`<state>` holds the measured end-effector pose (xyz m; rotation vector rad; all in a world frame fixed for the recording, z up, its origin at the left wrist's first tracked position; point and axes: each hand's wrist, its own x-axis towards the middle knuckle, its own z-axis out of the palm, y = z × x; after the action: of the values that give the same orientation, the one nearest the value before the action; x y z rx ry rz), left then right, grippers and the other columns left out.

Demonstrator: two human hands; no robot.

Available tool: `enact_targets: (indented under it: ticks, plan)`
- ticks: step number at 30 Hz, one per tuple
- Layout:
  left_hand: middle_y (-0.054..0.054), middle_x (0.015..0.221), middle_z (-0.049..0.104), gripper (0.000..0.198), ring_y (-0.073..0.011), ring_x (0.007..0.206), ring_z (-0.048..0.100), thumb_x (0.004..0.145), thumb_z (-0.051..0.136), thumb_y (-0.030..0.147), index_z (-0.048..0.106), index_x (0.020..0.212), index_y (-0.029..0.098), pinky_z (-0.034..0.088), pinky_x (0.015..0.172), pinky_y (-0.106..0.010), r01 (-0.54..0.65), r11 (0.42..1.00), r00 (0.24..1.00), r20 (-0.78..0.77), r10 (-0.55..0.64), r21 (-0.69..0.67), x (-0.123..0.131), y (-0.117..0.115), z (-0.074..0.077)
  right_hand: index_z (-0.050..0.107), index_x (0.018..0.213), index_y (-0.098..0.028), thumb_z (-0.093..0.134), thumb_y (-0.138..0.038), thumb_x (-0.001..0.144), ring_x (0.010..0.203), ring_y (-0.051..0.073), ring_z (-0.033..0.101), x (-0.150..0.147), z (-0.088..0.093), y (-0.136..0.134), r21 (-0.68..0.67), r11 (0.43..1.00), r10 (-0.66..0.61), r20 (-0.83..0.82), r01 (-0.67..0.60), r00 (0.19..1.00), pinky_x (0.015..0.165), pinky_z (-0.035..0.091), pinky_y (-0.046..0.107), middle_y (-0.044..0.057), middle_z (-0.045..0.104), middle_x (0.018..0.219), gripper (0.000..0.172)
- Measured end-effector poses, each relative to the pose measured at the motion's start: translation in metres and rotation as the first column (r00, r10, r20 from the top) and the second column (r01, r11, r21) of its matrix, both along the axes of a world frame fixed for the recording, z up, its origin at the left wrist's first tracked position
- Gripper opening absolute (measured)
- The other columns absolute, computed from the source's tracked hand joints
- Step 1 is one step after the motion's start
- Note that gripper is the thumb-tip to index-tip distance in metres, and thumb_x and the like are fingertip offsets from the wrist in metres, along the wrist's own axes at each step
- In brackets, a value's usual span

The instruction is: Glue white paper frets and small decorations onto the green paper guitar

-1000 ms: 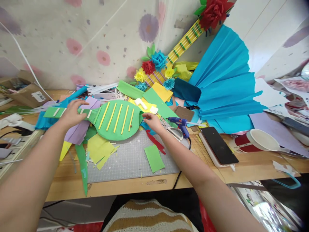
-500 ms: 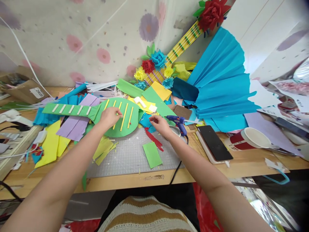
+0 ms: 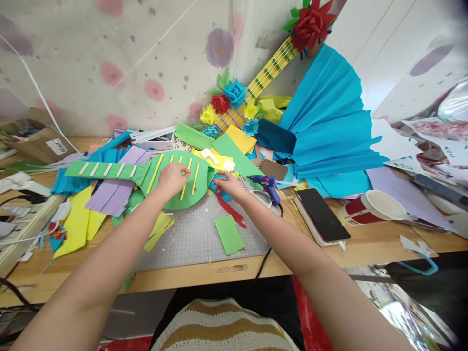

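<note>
A green paper guitar point(image 3: 171, 199) lies across the table, with yellow strips on its round body and short white strips along its neck. Over the body is my left hand point(image 3: 172, 179), its thumb and fingertips pinched together; whatever they may hold is too small to make out. My right hand point(image 3: 232, 186) hovers just off the body's right edge, fingers stretched out and slightly apart, with no object visible in them. Blue paper scraps point(image 3: 225, 196) and a red paper piece point(image 3: 231, 210) lie below it. Right of that hand rests a blue glue gun point(image 3: 268, 184).
A grey cutting mat point(image 3: 197, 239) carries a green paper rectangle point(image 3: 229, 235). To the right are a phone point(image 3: 322, 214) and a paper cup point(image 3: 365, 209). Behind stand a yellow paper guitar point(image 3: 270, 70) with flowers and a pleated blue paper fan point(image 3: 329, 107). A cardboard box point(image 3: 40, 141) sits left.
My right hand has moved left, closer to the green guitar's edge. My left hand has shifted slightly right over the body. The whole view has moved a little.
</note>
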<state>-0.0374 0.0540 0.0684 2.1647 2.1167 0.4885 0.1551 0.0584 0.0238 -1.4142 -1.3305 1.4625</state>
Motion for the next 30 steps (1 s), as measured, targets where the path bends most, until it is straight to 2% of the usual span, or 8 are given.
enact_targets:
  ticks: [4,6,8,11,15,18,23,30]
  plan:
    - [-0.006,0.091,0.067,0.015,-0.0244,0.086,0.060,0.073,0.055,0.027,0.069,0.075,0.022,0.046,0.075,-0.034,-0.037,0.999,0.999,0.031,0.038,-0.009,-0.004,0.000,0.002,0.050,0.097,-0.016,0.052,-0.016,0.078,0.053,0.007,0.054,-0.015,0.006,0.004,-0.046,0.999,0.024,-0.073,-0.028,0.997,0.051,0.048,0.020,0.005,0.067,0.080,0.018]
    - [-0.006,0.092,0.067,0.013,-0.0240,0.085,0.060,0.072,0.057,0.028,0.068,0.074,0.022,0.046,0.075,-0.034,-0.061,0.998,0.997,0.057,0.061,-0.007,-0.008,-0.001,0.003,0.052,0.091,-0.017,0.051,-0.017,0.079,0.055,0.008,0.055,-0.016,0.005,0.004,0.000,0.997,0.071,0.033,-0.071,0.997,0.054,0.048,0.022,0.004,0.067,0.080,0.012]
    - [-0.005,0.091,0.067,0.010,-0.0235,0.084,0.060,0.070,0.060,0.028,0.068,0.072,0.022,0.046,0.075,-0.034,-0.072,0.997,0.994,0.088,0.071,0.008,-0.013,-0.001,0.004,0.055,0.086,-0.018,0.051,-0.016,0.078,0.063,0.011,0.058,-0.009,0.004,0.003,0.125,0.987,0.064,0.270,-0.101,0.961,0.061,0.048,0.025,0.004,0.067,0.084,0.009]
    - [-0.005,0.090,0.067,0.009,-0.0225,0.084,0.059,0.069,0.062,0.029,0.067,0.070,0.022,0.046,0.075,-0.034,-0.074,0.996,0.990,0.127,0.068,0.040,-0.015,-0.002,0.003,0.059,0.085,-0.019,0.050,-0.014,0.077,0.081,0.016,0.059,0.011,0.006,0.007,0.336,0.922,-0.070,0.633,-0.192,0.771,0.073,0.045,0.029,0.005,0.066,0.090,0.013]
    - [-0.004,0.084,0.066,0.011,-0.0230,0.084,0.058,0.068,0.064,0.033,0.063,0.065,0.022,0.046,0.074,-0.034,-0.081,0.996,0.990,0.120,0.076,0.033,-0.011,-0.001,-0.002,0.063,0.085,-0.016,0.047,-0.014,0.079,0.084,0.020,0.058,0.039,0.011,0.023,0.314,0.878,-0.106,0.865,-0.362,0.491,0.070,0.041,0.028,0.010,0.064,0.095,0.018]
    - [-0.005,0.082,0.064,0.016,-0.0240,0.085,0.058,0.068,0.064,0.036,0.060,0.061,0.022,0.045,0.073,-0.034,-0.075,0.996,0.993,0.090,0.071,0.042,-0.010,-0.002,-0.007,0.065,0.087,-0.016,0.045,-0.012,0.079,0.083,0.020,0.057,0.046,0.015,0.040,0.261,0.820,-0.075,0.931,-0.509,0.358,0.068,0.038,0.027,0.011,0.063,0.096,0.021]
    - [-0.006,0.079,0.061,0.016,-0.0231,0.084,0.056,0.075,0.056,0.036,0.064,0.073,0.021,0.044,0.074,-0.033,-0.034,0.996,0.994,0.108,0.025,0.077,-0.023,-0.010,-0.007,0.066,0.094,-0.015,0.048,-0.010,0.079,0.093,0.023,0.056,0.035,0.018,0.063,0.107,0.662,-0.016,0.992,-0.742,0.129,0.067,0.037,0.028,0.013,0.063,0.100,0.024]
    - [-0.006,0.092,0.064,0.021,-0.0193,0.081,0.057,0.078,0.049,0.028,0.065,0.087,0.019,0.043,0.075,-0.031,-0.061,0.995,0.969,0.242,0.039,0.084,-0.032,-0.022,-0.003,0.065,0.095,-0.015,0.049,-0.007,0.078,0.094,0.025,0.056,0.027,0.014,0.071,-0.036,0.615,0.015,0.999,-0.788,-0.034,0.065,0.037,0.029,0.016,0.064,0.093,0.025]
